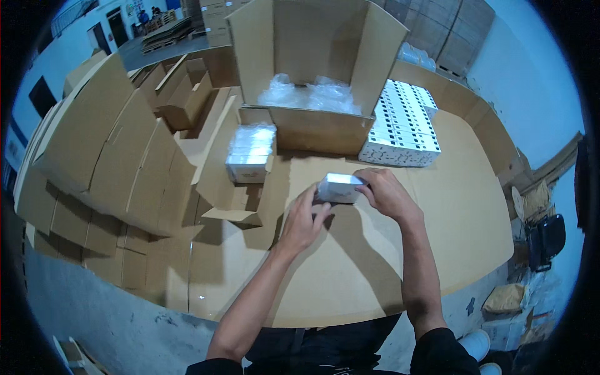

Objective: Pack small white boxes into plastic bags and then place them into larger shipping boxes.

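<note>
Over the middle of the cardboard-covered table, a small white box sits between my two hands. My right hand grips its right end, thumb in front and fingers behind. At the left end, my left hand holds the box's edge with its fingers, the thumb lower down. To the left stands an open, narrow cardboard carton with a row of shiny, film-wrapped white boxes in its far part. Several white boxes with dark square marks form a tight block at the far right.
A large open carton holding clear plastic bags stands at the back centre. Folded cardboard cartons are stacked along the left side. More open cartons lie behind them. A cardboard wall edges the table's far right.
</note>
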The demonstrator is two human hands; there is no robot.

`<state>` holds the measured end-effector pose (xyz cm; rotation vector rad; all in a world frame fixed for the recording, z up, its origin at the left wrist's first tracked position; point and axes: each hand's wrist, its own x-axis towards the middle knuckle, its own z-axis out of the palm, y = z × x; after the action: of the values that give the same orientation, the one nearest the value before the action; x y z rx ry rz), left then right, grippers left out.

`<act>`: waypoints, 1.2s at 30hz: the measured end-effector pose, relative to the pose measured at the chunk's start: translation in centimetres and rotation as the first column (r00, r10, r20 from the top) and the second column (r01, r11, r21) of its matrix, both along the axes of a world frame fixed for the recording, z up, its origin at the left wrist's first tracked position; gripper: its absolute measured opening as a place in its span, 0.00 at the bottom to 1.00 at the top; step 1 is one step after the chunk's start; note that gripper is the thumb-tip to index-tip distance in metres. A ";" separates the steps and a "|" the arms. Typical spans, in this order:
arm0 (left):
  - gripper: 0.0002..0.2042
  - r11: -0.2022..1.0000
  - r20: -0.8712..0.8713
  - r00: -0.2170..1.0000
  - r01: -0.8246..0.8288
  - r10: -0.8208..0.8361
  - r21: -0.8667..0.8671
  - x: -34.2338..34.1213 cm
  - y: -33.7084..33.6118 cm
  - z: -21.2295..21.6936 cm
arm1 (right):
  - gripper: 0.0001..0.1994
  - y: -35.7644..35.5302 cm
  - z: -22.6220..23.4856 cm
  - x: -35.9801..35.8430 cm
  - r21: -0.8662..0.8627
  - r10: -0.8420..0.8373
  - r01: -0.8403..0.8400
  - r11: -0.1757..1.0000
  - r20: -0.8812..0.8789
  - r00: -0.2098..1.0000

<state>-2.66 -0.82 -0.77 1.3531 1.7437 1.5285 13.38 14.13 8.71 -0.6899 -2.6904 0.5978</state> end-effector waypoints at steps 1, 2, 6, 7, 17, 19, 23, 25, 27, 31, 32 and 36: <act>0.23 1.000 0.007 1.000 -0.014 0.013 0.013 0.3 -1.4 -0.1 | 0.10 0.0 0.6 0.2 -0.022 -0.045 0.045 0.999 0.014 0.999; 0.24 1.000 -0.267 0.963 -0.028 0.031 0.013 0.3 -3.0 -0.7 | 0.10 0.2 0.6 0.1 -0.038 -0.104 0.106 0.994 0.044 0.994; 0.26 0.991 -0.613 0.784 0.022 -0.101 -0.135 0.5 -8.9 -0.2 | 0.12 0.7 -0.4 -0.3 0.047 -0.151 0.155 0.987 -0.081 0.985; 0.26 0.992 -0.610 0.788 0.012 -0.085 -0.123 0.5 -9.7 0.0 | 0.12 0.8 -1.0 -0.7 0.060 -0.140 0.144 0.988 -0.078 0.987; 0.20 1.000 -0.590 0.807 -0.009 -0.009 -0.028 -0.3 -8.8 -0.9 | 0.14 -2.3 -2.7 -10.0 -0.323 -0.168 -0.084 0.943 -0.678 0.716; 0.20 1.000 -0.588 0.809 -0.011 -0.007 -0.028 -0.3 -8.7 -0.9 | 0.15 -3.8 -2.7 -12.0 -0.473 -0.154 -0.284 0.834 -0.694 0.703; 0.20 0.999 -0.576 0.817 -0.026 0.002 -0.032 -0.2 -8.7 -1.2 | 0.13 -5.1 -4.0 -14.1 -0.476 -0.089 -0.327 0.817 -0.663 0.744; 0.20 0.999 -0.582 0.813 -0.023 -0.005 -0.041 -0.1 -8.6 -1.3 | 0.13 -4.9 -4.1 -14.2 -0.451 -0.058 -0.295 0.842 -0.619 0.783; 0.20 0.999 -0.599 0.801 -0.036 0.013 -0.026 0.0 -8.5 -1.4 | 0.13 -4.6 -3.8 -14.1 -0.424 -0.032 -0.263 0.867 -0.572 0.820; 0.20 0.998 -0.553 0.833 -0.020 -0.021 -0.068 -0.2 -8.9 -1.3 | 0.14 -4.8 -1.2 -14.5 -0.135 0.121 -0.189 0.973 -0.401 0.908; 0.20 0.997 -0.573 0.820 -0.023 -0.020 -0.068 -0.2 -8.9 -1.4 | 0.14 -4.9 -0.5 -14.7 0.028 0.185 -0.187 0.982 -0.326 0.927; 0.19 0.993 -0.548 0.834 -0.012 -0.056 -0.120 -0.2 -9.2 -1.3 | 0.13 -5.8 0.9 -16.0 0.116 0.286 -0.265 0.957 -0.235 0.929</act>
<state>-2.86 -9.98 -2.06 1.8729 2.0975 1.0493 -2.59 8.37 9.61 -0.1955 -2.5716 0.5915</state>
